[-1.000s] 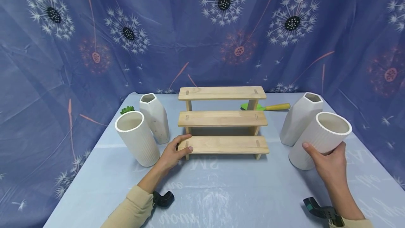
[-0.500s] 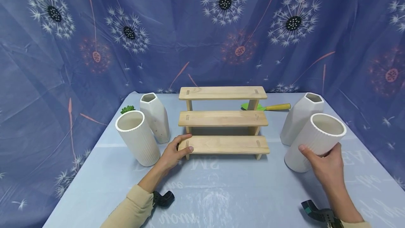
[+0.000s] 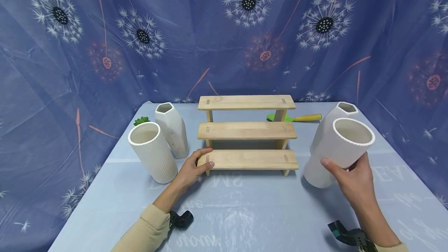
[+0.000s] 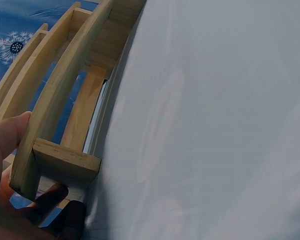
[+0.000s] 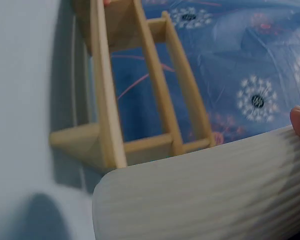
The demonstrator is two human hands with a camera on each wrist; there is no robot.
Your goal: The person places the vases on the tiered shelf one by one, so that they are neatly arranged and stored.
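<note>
Off-white and ceramic-looking, a ribbed cylindrical vase [image 3: 337, 149] sits in the grasp of the person's right hand [image 3: 354, 180]. The thumb presses on its near wall, while the other fingers wrap behind, on the hand's one o'clock side and partly hidden by the vase. Measured from that hand, the vase lies toward eleven o'clock, its mouth leaning to one o'clock. Its shadow falls apart from its base in the right wrist view, so the base appears just clear of the pale blue printed tabletop [image 3: 269, 209].

At two o'clock from the person's left hand [image 3: 190, 170] stands a three-tiered stand of light wood [image 3: 247, 130]. That hand grips the left end of the lowest tier: the thumb lies over the top, and other fingers curl under the end beside the leg, as the left wrist view shows.

Taking the stand as the dial's centre, the held vase is just past three o'clock, overlapping a white faceted vase [image 3: 325, 128]; whether they touch I cannot tell. A green trowel with a yellow handle [image 3: 307, 118] lies between two and three. Toward nine are a second white faceted vase [image 3: 173, 131] and, just below it, a second white ribbed vase [image 3: 155, 158]. Behind these, a green succulent-like plant [image 3: 141, 121] peeks out.
</note>
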